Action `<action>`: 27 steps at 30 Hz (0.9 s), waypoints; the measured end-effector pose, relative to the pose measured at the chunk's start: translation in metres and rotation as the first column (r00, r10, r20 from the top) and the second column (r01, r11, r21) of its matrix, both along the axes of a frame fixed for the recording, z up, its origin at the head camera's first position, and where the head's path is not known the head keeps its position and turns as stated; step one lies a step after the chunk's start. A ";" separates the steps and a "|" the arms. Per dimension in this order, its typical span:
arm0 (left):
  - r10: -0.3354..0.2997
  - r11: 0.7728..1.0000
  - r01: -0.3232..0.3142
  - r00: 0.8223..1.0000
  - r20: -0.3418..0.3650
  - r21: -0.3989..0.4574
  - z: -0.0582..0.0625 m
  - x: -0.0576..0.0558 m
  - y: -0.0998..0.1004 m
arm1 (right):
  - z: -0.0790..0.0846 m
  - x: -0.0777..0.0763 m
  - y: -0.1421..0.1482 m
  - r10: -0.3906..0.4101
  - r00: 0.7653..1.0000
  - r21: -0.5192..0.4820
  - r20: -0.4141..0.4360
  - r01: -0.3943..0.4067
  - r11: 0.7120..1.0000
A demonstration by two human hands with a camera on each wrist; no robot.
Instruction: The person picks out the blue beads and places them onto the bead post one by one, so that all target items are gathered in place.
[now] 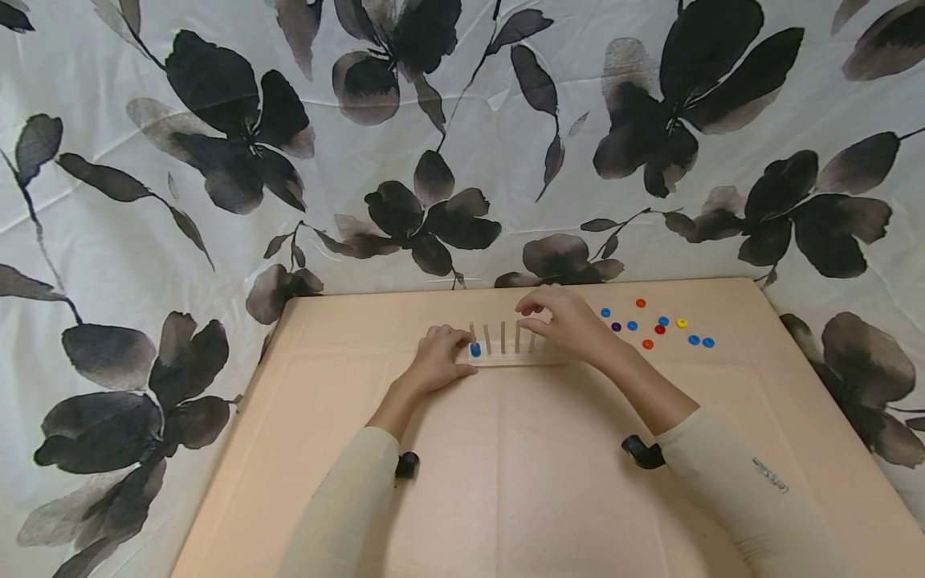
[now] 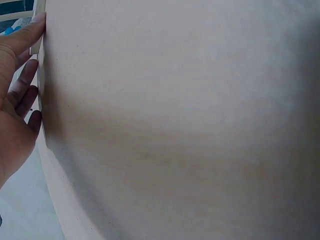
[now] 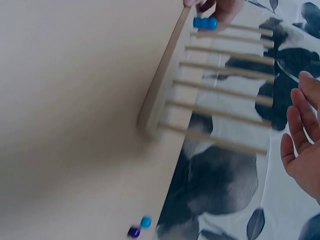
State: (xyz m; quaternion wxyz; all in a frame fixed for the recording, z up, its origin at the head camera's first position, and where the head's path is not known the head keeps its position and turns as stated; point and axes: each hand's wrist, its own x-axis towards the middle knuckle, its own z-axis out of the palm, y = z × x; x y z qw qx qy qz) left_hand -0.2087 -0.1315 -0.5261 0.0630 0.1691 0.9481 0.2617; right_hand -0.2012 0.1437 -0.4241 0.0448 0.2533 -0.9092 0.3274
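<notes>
A wooden peg board point(image 1: 516, 361) with several upright pegs stands near the far edge of the table. My left hand point(image 1: 437, 360) holds its left end, the thumb at the front edge of the base. Stacked blue beads point(image 3: 205, 23) sit low on the leftmost peg, beside the left fingers. Above the pegs toward the right end is my right hand point(image 1: 567, 321), its fingers and thumb apart. In the right wrist view the right fingers point(image 3: 298, 122) are loosely bent near the peg tops, and no bead shows between them. The other pegs look bare.
To the right of the peg board, loose beads lie scattered on the table point(image 1: 462, 482): several blue ones point(image 1: 632, 326), red-orange ones point(image 1: 641, 303), a yellow one point(image 1: 682, 323) and a dark purple one point(image 1: 616, 327). A floral cloth point(image 1: 448, 144) hangs behind the table's far edge.
</notes>
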 end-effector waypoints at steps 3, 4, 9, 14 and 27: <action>0.001 1.000 -0.001 1.000 0.002 0.003 0.000 0.001 -0.001 | -0.002 0.004 0.019 -0.015 1.000 -0.029 -0.025 0.014 0.999; 0.001 1.000 -0.001 1.000 0.002 0.005 0.000 0.001 -0.001 | -0.004 0.005 0.025 -0.020 0.999 -0.033 -0.037 0.019 0.999; -0.002 1.000 0.002 1.000 0.003 0.004 0.000 0.001 -0.001 | -0.011 0.012 0.055 -0.072 0.996 -0.042 -0.046 0.070 0.997; -0.005 1.000 0.005 1.000 -0.001 0.000 0.000 -0.001 0.000 | -0.020 0.016 0.082 -0.128 0.991 -0.032 -0.036 0.127 0.991; -0.010 1.000 0.010 1.000 -0.007 0.003 -0.001 0.000 0.000 | -0.034 0.024 0.148 -0.245 0.963 -0.061 -0.114 0.240 0.969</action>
